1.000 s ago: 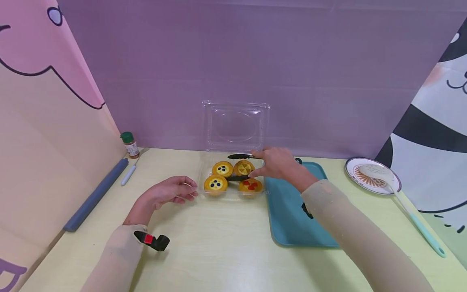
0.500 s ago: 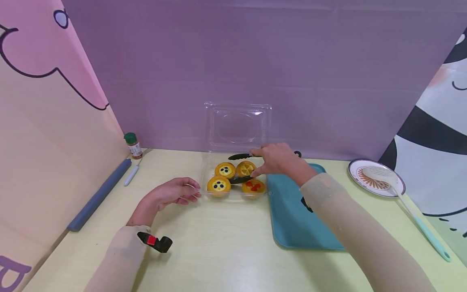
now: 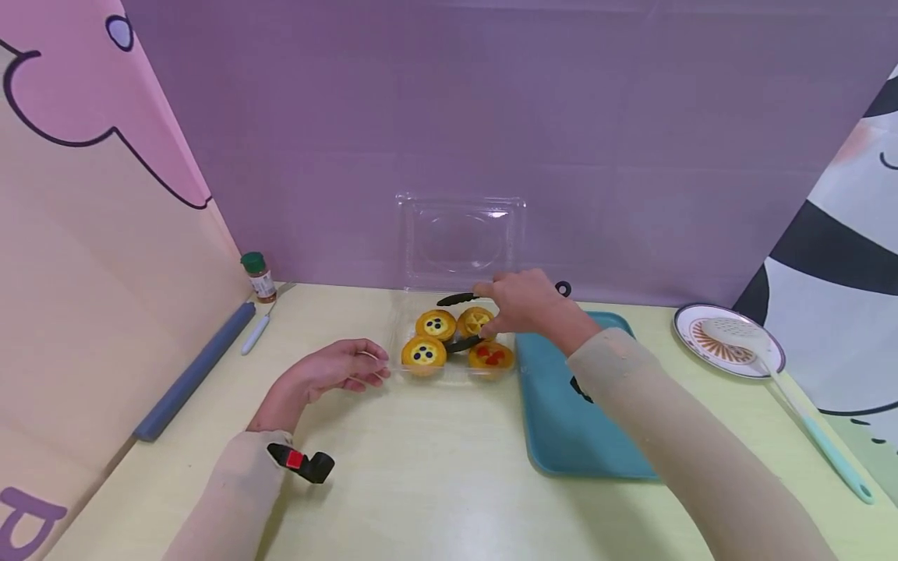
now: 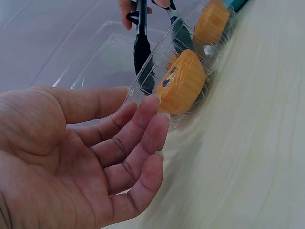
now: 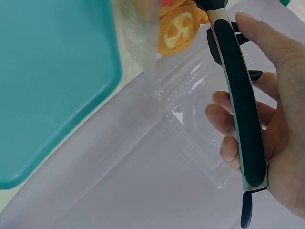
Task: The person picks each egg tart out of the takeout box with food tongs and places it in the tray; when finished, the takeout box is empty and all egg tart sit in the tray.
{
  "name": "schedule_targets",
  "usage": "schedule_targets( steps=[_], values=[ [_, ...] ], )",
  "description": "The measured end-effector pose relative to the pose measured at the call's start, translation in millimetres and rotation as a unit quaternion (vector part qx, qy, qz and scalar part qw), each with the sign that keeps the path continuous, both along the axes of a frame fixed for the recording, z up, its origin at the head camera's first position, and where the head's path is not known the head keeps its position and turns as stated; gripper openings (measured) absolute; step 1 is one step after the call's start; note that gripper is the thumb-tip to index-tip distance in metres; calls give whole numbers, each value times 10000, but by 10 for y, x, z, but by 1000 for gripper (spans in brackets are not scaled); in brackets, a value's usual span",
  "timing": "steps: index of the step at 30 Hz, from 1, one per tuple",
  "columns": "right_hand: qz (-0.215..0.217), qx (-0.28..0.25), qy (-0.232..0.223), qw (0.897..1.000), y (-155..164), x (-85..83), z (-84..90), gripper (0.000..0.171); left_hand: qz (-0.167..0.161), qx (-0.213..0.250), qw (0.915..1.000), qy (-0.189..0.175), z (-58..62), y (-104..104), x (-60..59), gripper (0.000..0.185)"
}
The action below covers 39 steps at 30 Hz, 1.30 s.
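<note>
A clear clamshell box (image 3: pixel 403 354) with its lid (image 3: pixel 463 241) standing up holds several orange tarts. My right hand (image 3: pixel 505 310) grips black tongs (image 3: pixel 459 299) whose two arms reach over the box on either side of the yellow-topped tart (image 3: pixel 475 319). In the right wrist view my right hand (image 5: pixel 238 129) curls round the tongs' handle (image 5: pixel 238 95). My left hand (image 3: pixel 361 365) rests on the table at the box's left edge. The left wrist view shows my left hand (image 4: pixel 143 138) relaxed, its fingertips touching the box rim beside a blueberry tart (image 4: pixel 183 83).
A teal tray (image 3: pixel 575 405) lies right of the box. A patterned plate (image 3: pixel 691 331) with a slotted spatula (image 3: pixel 786 389) on it sits at the far right. At the left are a spice jar (image 3: pixel 259 276), a white-handled knife (image 3: pixel 254 333) and a grey-blue bar (image 3: pixel 196 370).
My right hand has slid a little to the left, carrying the tongs farther over the tarts. My left hand has stayed at the box's edge.
</note>
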State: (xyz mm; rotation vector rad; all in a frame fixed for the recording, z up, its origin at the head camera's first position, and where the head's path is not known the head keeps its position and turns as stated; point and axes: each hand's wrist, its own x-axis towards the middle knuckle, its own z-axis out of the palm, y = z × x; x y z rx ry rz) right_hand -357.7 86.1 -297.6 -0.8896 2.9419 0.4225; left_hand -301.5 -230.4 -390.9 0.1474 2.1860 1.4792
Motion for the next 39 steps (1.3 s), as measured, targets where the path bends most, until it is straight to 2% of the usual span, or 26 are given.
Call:
schedule_targets(
  steps=[8,14,23,30,39],
  values=[
    [-4,76,-209,9998,-27,-46,-43,68,-9,37,10000,7,-26,21,27,34],
    [42,29,-91,9999,-18,-35,-35,61,-26,-32,10000,61,-19,14,6,34],
    [-121,55,-48,9999,-39,-14,-45,70,-50,17,10000,38,-20,3,0,36],
    [14,142,-66,9999,-97,12,-28,61,-58,55,10000,52,-18,2,-1,35],
    [21,-154,36,9999,-13,42,-28,58,-49,85,10000,-8,-24,-23,-11,37]
  ],
)
